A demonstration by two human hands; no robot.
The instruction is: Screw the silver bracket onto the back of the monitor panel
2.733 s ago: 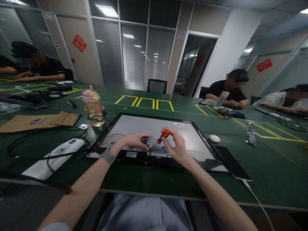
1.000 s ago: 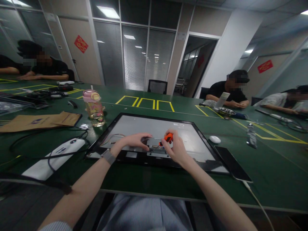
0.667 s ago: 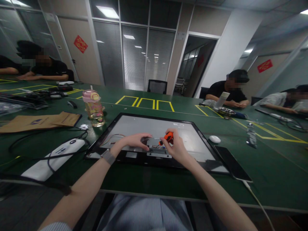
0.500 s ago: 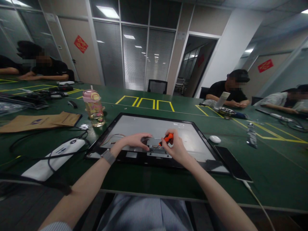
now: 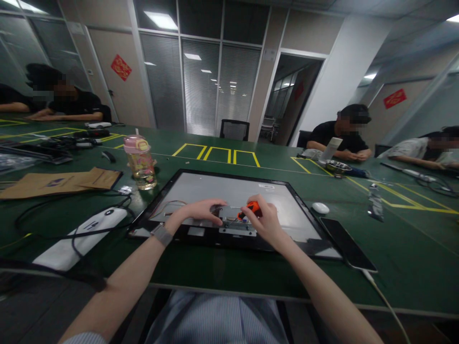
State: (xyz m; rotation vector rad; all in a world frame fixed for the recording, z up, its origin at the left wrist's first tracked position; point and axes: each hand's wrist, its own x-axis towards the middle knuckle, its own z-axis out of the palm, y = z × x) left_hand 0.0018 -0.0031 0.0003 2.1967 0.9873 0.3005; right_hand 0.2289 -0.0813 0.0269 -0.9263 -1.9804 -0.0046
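A flat display panel [image 5: 201, 187] with a black frame lies face down on the green table in front of me. Near its front edge sits a metal bracket [image 5: 237, 230] with small parts on it. My left hand [image 5: 204, 210] curls thumb and fingers around the left side of this bracket; a dark piece shows between them. In the fingers of my right hand [image 5: 266, 220] is an orange-and-black screwdriver [image 5: 253, 208], tilted down toward the bracket. Its tip is too small to make out. Thin wires [image 5: 163, 208] run across the panel left of my hand.
On the left are a pink-lidded bottle [image 5: 139, 162], a brown paper bag [image 5: 53, 183] and a white power strip [image 5: 82, 236] with black cables. To the right lie a white mouse [image 5: 320, 208] and a phone [image 5: 347, 243] on a cable. Other people sit across the table.
My right hand has tilted slightly and the screwdriver handle sits a little lower and more level. My left hand stays in place.
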